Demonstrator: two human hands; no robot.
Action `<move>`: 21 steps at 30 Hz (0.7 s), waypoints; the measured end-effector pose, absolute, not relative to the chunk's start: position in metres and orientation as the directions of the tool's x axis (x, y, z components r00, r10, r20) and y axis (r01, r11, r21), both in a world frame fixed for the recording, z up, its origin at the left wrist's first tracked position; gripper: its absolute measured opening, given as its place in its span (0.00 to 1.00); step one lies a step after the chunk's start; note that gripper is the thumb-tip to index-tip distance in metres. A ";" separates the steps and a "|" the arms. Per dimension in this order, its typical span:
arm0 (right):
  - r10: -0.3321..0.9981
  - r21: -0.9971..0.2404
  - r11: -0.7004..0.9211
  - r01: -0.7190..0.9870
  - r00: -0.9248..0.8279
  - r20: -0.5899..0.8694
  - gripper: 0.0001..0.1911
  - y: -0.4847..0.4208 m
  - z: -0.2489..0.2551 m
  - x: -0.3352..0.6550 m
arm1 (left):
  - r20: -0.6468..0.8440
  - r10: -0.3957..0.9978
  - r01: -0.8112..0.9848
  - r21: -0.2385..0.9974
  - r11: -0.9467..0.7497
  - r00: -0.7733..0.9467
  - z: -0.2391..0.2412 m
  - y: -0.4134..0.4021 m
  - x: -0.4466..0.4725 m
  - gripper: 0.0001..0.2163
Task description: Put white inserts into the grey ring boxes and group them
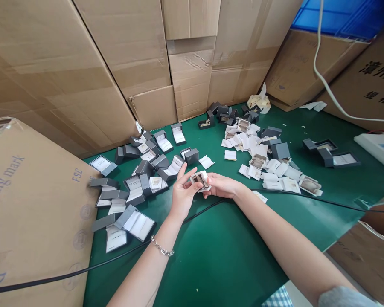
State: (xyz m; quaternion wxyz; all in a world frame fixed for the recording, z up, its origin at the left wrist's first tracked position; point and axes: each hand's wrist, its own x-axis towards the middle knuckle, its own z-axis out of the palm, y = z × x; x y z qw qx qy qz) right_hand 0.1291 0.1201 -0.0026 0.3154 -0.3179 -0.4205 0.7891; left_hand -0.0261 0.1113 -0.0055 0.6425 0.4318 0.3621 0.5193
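Observation:
Over the green table, my left hand and my right hand meet on one small white insert pad with a brownish piece on it. Both hands pinch it by its edges, fingers curled. To the left lies a heap of open grey jewellery boxes with white linings. To the right lies a pile of white insert pads, some carrying brownish pieces. A bracelet circles my left wrist.
Tall cardboard cartons wall the table's far side, and one carton stands at the left. A black cable crosses the table under my arms. More grey boxes lie at the right, near a white power strip.

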 end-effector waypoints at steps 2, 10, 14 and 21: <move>0.778 -0.887 -0.408 -0.215 -0.590 -0.215 0.31 0.121 0.001 0.130 | -0.012 0.982 -0.336 0.939 0.075 0.187 -0.004 0.111 -0.026 0.21; 0.978 -0.916 0.203 0.347 -0.118 0.172 0.18 0.115 0.014 0.115 | -0.134 0.936 -0.491 0.822 0.288 0.326 -0.009 0.115 -0.025 0.22; 0.865 -0.611 0.469 0.638 -0.192 0.464 0.18 0.109 0.011 0.107 | -0.163 0.900 -0.536 0.755 0.378 0.405 -0.009 0.117 -0.026 0.24; 0.756 -0.418 0.606 0.677 -0.326 0.567 0.19 0.108 0.007 0.108 | -0.157 0.895 -0.595 0.697 0.400 0.418 -0.009 0.121 -0.029 0.20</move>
